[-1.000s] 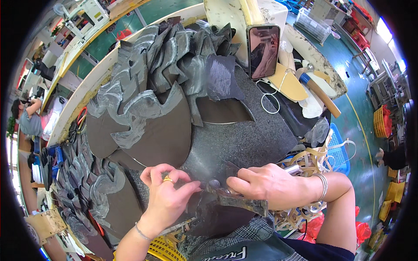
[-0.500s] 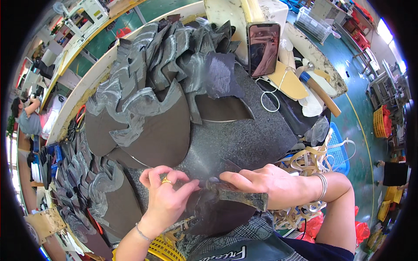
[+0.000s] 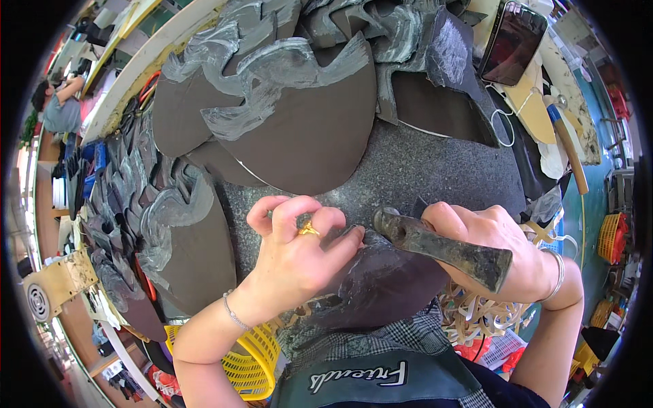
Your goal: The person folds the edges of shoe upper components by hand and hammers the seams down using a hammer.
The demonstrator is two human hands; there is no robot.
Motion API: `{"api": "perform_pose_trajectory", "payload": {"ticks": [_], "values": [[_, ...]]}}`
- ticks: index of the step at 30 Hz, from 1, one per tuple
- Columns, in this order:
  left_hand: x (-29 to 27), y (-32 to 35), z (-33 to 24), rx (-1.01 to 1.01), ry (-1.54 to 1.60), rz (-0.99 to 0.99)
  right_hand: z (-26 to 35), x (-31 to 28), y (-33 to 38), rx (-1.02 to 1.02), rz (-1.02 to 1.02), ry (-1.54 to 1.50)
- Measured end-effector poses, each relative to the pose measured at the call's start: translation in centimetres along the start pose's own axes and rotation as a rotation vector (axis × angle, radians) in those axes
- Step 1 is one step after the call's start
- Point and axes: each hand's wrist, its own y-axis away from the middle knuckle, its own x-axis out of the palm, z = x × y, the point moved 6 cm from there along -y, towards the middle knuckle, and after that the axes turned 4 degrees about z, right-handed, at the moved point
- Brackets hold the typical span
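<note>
- Our left hand (image 3: 299, 255) pressed curled fingers onto a dark leather piece (image 3: 388, 285) lying on the stone slab (image 3: 422, 170).
- Our right hand (image 3: 496, 238) was clenched around a hammer (image 3: 442, 246), its head touching the piece's edge.
- Glued pieces (image 3: 286, 102) were stacked beyond.

A speckled grey stone slab (image 3: 435, 170) carries stacked dark brown cut leather pieces (image 3: 306, 129).

Left hand (image 3: 296, 255) wore gold ring, thin silver bracelet; right hand (image 3: 493, 238) a silver bangle — bare forearms, checked shirt, dark apron.
</note>
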Motion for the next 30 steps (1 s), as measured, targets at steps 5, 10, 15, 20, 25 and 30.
{"api": "perform_pose_trajectory", "payload": {"ticks": [5,10,15,20,25,30], "values": [[0.0,0.2,-0.1,-0.001,-0.006,-0.003,0.5,0.6,-1.0,-0.049,0.099,0.059],[-0.2,0.7,0.8,-0.276,0.123,-0.023,0.8,0.4,-1.4,-0.064,0.102,0.032],[0.0,1.0,0.6,-0.208,0.150,-0.058,0.4,0.2,-1.5,-0.049,0.096,-0.001],[-0.1,1.2,0.0,-0.161,0.039,-0.039,0.2,0.5,-1.9,-0.014,0.112,-0.015],[-0.1,1.2,-0.4,-0.129,0.005,-0.016,0.8,0.2,-2.3,-0.071,0.137,-0.003],[-0.4,1.8,0.3,-0.307,0.069,-0.029,0.8,0.2,-2.3,-0.109,0.066,-0.013]]}}
